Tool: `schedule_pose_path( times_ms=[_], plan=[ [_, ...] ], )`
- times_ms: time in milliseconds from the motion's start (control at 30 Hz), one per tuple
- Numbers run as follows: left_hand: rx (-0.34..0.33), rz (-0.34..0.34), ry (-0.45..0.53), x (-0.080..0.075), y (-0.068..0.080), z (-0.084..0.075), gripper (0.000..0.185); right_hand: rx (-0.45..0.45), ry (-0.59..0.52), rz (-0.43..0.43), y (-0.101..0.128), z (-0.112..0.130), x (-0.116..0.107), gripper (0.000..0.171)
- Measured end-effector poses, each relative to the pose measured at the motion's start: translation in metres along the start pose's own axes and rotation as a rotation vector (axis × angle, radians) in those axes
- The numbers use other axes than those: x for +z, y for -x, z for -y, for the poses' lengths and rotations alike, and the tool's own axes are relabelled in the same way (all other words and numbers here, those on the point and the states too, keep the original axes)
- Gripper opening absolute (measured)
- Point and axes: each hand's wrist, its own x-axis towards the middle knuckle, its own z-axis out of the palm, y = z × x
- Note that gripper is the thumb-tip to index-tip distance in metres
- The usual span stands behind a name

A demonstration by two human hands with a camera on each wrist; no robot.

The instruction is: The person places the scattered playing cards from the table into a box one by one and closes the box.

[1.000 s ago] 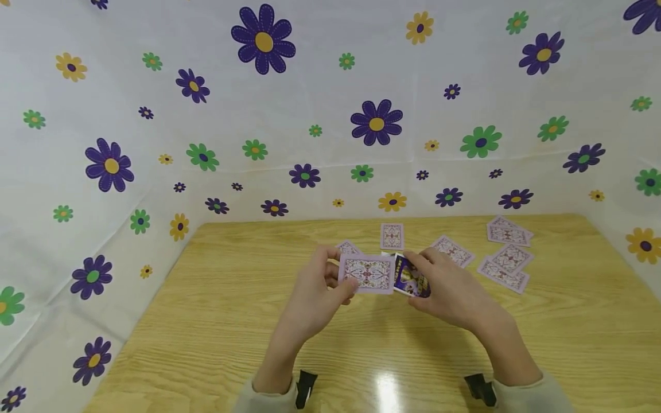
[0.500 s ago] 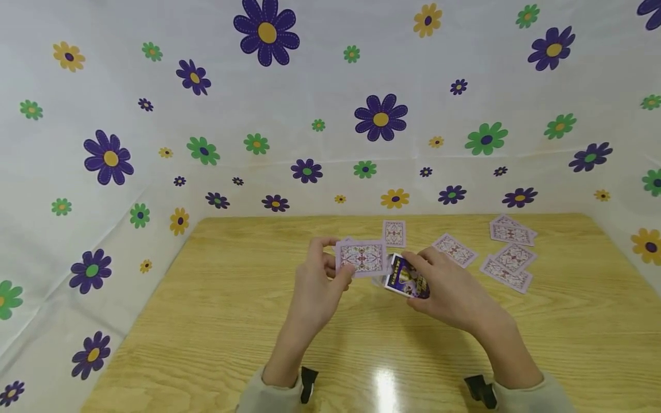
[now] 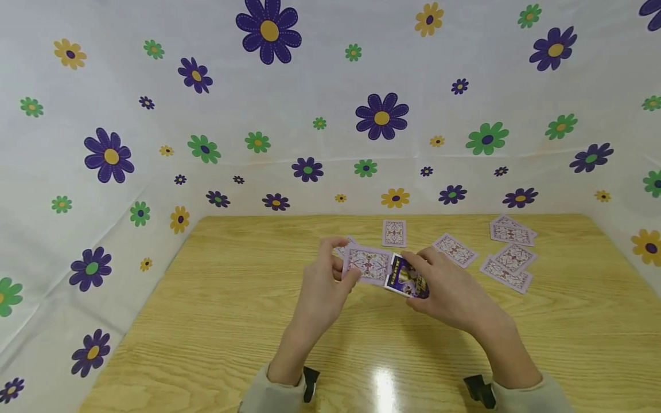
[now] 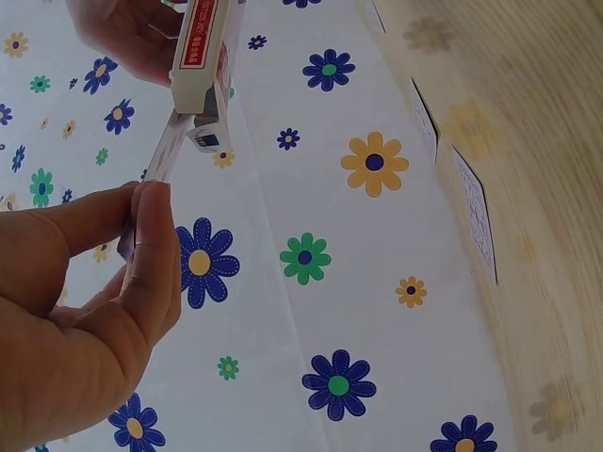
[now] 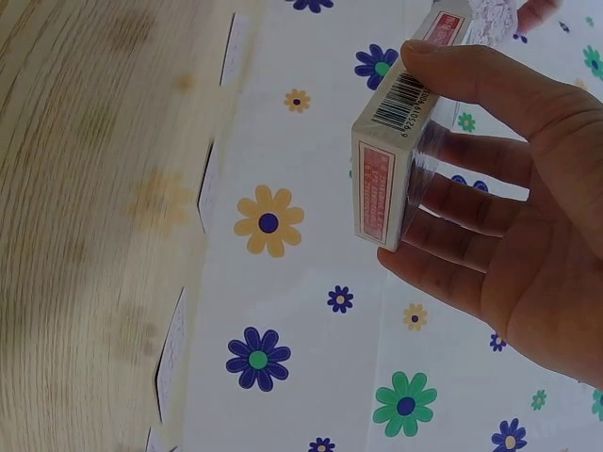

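My left hand (image 3: 325,287) pinches a playing card (image 3: 368,264) between thumb and fingers, its patterned back facing up. The card's right end is right at the open mouth of a dark purple card box (image 3: 407,277). My right hand (image 3: 454,287) grips that box from the right, thumb on one edge and fingers on the other. In the right wrist view the box (image 5: 396,141) shows a barcode and a red label on its side. The left wrist view shows the card (image 4: 168,151) edge-on at the box opening, with a small flap (image 4: 205,139) hanging there.
Several cards lie face down on the wooden table (image 3: 217,321): one card (image 3: 395,233) at the back, another card (image 3: 454,250) behind my right hand, and overlapping cards (image 3: 508,267) at the right. A flowered white cloth (image 3: 310,86) stands behind.
My left hand lifted the card up and left, away from the box, then brought it back right and down to the box mouth. My right hand and the box have barely moved.
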Motion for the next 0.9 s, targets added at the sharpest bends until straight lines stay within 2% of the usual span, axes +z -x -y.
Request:
schedule_pose_path(
  times_ms=[333, 533, 900],
  plan=[
    [0.092, 0.025, -0.051, 0.002, 0.001, 0.002, 0.049, -0.012, 0.013, -0.005, 0.0, 0.001, 0.001, 0.077],
    [0.15, 0.018, -0.095, 0.005, 0.001, 0.0, 0.046, -0.022, 0.022, -0.01, 0.0, 0.002, 0.001, 0.077],
    [0.15, 0.008, -0.145, 0.011, 0.002, -0.001, 0.045, -0.027, 0.013, -0.018, -0.001, 0.003, 0.001, 0.076]
  ],
)
